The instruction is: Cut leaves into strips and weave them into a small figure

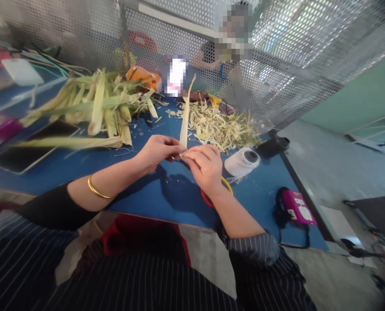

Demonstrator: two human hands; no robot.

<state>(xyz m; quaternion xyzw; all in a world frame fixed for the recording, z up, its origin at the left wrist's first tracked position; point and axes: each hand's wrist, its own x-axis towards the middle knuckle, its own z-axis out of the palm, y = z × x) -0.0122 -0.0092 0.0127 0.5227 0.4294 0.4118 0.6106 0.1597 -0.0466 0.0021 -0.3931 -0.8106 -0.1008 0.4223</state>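
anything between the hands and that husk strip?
Nothing visible. The left hand and right hand both pinch the lower end of the upright husk strip directly, above the blue table.

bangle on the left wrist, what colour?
Gold. The bangle sits on the forearm behind the left hand, clearest in the head view.

A blue table [153, 194] carries everything. Whole husks [95, 103] lie piled at ten o'clock and shredded husk [221, 125] at one. A thread spool [242, 162] and pink device [298, 207] sit toward three.
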